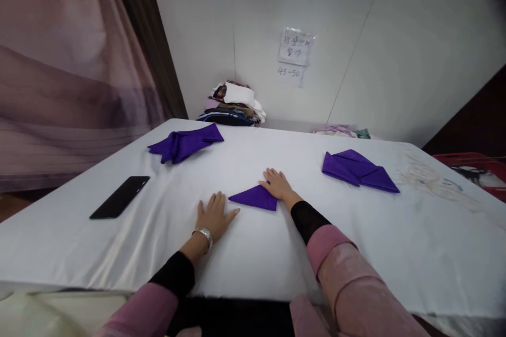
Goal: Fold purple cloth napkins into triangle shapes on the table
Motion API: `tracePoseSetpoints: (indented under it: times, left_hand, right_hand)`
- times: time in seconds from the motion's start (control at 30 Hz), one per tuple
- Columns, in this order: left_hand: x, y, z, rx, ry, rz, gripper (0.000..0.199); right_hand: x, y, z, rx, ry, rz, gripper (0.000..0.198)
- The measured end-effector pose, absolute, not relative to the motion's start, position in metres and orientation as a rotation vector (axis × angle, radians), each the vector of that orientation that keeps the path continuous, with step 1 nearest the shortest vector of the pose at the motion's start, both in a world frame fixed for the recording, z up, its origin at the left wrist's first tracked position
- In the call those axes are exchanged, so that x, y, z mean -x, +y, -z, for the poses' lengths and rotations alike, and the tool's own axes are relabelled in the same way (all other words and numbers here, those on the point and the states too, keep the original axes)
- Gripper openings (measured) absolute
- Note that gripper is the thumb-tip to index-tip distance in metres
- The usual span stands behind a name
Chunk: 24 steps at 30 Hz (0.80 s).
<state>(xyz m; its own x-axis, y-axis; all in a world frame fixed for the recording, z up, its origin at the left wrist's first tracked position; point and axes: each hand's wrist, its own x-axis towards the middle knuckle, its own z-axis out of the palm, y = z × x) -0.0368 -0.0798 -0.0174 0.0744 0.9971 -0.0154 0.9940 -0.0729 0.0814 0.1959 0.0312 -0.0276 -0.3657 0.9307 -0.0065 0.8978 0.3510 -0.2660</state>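
Note:
A purple cloth napkin point(255, 198), folded into a narrow triangle, lies flat on the white tablecloth point(253, 258) in front of me. Its sharp tip points left. My right hand point(278, 185) rests over the napkin's right end, fingers spread and palm down, with the thumb on the cloth. My left hand point(214, 217), wearing a silver bracelet, lies flat on the tablecloth just left of the tip, apart from the napkin, with its fingers spread.
Another folded purple napkin point(185, 142) lies at the back left, and one more folded napkin point(358, 169) at the right. A black phone point(120, 198) sits on the left. Behind the table are a clothes pile point(233, 102) and a wall with a paper sign point(295, 47).

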Motion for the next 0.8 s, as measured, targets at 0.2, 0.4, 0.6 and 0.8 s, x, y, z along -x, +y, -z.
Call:
tracePoseSetpoints:
  times: [0.2,0.4,0.6,0.8]
  left_hand:
    - [-0.003,-0.079,0.014,-2.557,1.775,-0.371,0.064]
    - [-0.015,-0.068,0.028,-2.562,1.570,-0.268,0.066]
    - [-0.008,-0.062,0.026,-2.526,1.599,-0.311,0.066]
    - [0.001,-0.066,0.029,-2.454,1.761,-0.221,0.075]
  right_hand:
    - [-0.193,0.026,0.027,1.761,-2.418,-0.310,0.063]
    - [-0.186,0.015,0.034,1.888,-2.286,-0.231,0.064]
    - [-0.184,0.011,0.036,1.943,-2.270,-0.244,0.064]
    - [-0.186,0.012,0.037,1.929,-2.275,-0.239,0.064]
